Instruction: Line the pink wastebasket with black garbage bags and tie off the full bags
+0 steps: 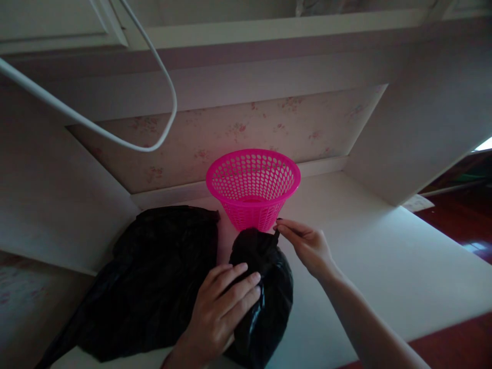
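Observation:
A filled black plastic bag is in front of me on the white surface. My left hand lies against its left side, fingers stretched out over the plastic. At the bag's upper right, my right hand pinches a small twisted end of it between thumb and fingers. Just behind stands a bright pink perforated plastic basket, upright; the bag hides part of its base. To the left of my left hand a second black plastic bag lies spread and crumpled.
The white shelf surface extends to the right, with side panels left and right. Floral wallpaper covers the back. A white cable loops down at upper left, below a cabinet door. Reddish floor shows at right.

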Available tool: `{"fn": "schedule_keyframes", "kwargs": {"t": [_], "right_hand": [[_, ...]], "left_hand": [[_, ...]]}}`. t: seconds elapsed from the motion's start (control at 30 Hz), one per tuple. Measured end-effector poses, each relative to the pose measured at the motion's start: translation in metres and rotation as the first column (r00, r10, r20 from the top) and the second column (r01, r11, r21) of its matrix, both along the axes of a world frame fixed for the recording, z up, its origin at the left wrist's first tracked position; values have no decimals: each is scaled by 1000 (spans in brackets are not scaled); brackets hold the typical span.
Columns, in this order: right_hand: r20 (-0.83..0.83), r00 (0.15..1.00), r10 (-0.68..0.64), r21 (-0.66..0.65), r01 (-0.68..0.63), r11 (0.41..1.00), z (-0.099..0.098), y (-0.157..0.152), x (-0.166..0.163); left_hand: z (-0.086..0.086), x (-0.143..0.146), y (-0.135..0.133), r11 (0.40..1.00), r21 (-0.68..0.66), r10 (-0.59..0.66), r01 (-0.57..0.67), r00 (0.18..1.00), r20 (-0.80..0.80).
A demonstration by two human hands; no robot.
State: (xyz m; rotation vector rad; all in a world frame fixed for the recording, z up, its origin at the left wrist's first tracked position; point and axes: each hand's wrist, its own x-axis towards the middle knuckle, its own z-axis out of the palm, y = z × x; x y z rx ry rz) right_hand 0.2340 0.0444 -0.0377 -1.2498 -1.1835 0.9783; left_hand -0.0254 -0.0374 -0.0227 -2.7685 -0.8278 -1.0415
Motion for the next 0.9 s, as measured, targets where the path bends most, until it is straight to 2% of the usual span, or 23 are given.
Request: {"fn": "schedule_keyframes", "kwargs": {"t": [0.13, 0.23, 0.33, 0.4, 0.47, 0.5, 0.57, 0.6, 0.63, 0.67, 0.7, 0.77, 0.83, 0.9], "right_hand": [[6, 996, -92, -20, 92, 996, -35, 32, 12], [27, 997, -79, 7, 79, 997, -47, 39, 14], [56, 995, -83, 90, 78, 993, -34, 30, 11], [87, 993, -75, 159, 60, 985, -12, 19, 9], [164, 986, 3, 277, -49, 960, 19, 6, 7], [260, 963, 72, 391, -173, 904, 36, 0, 5], [442, 881, 167, 568, -419, 708, 67, -10, -1], [509, 841, 182, 608, -501, 616, 79, -13, -3], [557, 809, 189, 624, -557, 548, 87, -16, -6], [586, 788, 186, 625, -587, 515, 92, -19, -7], [602, 779, 176, 621, -596, 510, 92, -22, -7], [577, 806, 133, 620, -538, 570, 81, -32, -4], [446, 892, 70, 624, -367, 690, 59, -46, 1], [238, 971, 30, 556, -162, 815, 34, -64, 4]], "left_hand": [[-39, -20, -24, 991, -121, -58, 54, 998, -24], [-49, -26, -33, 980, -184, -66, 73, 997, 43], [-30, -20, -32, 944, -315, -49, 104, 983, 179], [-7, -13, -25, 899, -423, -11, 114, 971, 238], [14, -5, -12, 840, -537, 63, 79, 968, 242], [21, 0, -3, 813, -579, 95, 63, 966, 239], [30, 11, 16, 773, -630, 107, 75, 964, 245], [32, 17, 26, 765, -635, 88, 102, 961, 261], [33, 24, 35, 767, -628, 68, 133, 956, 285], [32, 31, 43, 772, -615, 52, 161, 948, 313], [32, 37, 50, 777, -604, 49, 179, 938, 342], [32, 47, 57, 780, -597, 71, 187, 922, 381], [33, 52, 58, 784, -594, 87, 183, 914, 396], [36, 53, 56, 798, -577, 88, 175, 913, 398]]}}
